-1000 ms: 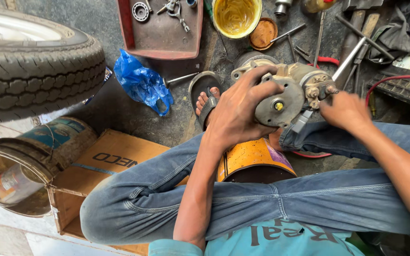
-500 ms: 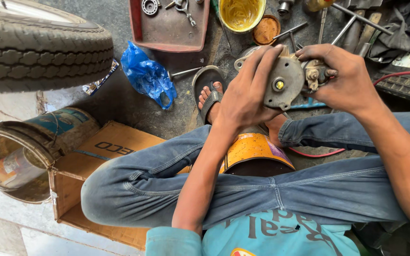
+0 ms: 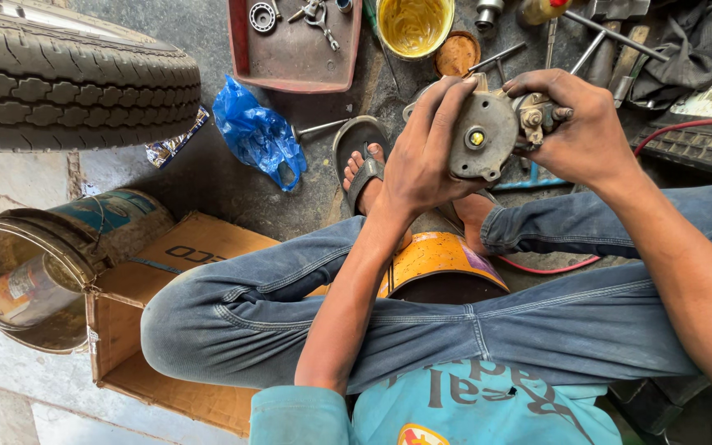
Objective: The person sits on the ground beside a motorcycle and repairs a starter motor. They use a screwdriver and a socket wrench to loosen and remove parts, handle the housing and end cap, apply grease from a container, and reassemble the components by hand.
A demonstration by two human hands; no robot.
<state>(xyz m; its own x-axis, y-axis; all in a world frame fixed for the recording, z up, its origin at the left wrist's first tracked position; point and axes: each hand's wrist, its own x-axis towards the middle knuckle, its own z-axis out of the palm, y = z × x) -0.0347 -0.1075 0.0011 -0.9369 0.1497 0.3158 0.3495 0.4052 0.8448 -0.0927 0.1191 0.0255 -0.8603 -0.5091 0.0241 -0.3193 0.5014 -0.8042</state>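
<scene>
While the left hand (image 3: 422, 161) closes its grip around a round metal motor part (image 3: 482, 136), the right hand (image 3: 583, 124) clasps its far end.

right hand (image 3: 580, 132): moved from beside metal housing (image 3: 483, 136) onto its fittings | housing: raised higher, round face turned toward camera

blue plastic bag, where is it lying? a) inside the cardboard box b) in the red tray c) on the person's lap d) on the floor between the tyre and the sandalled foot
d: the blue plastic bag lies on the concrete floor, right of the tyre and left of the sandalled foot, below the red tray.
</scene>
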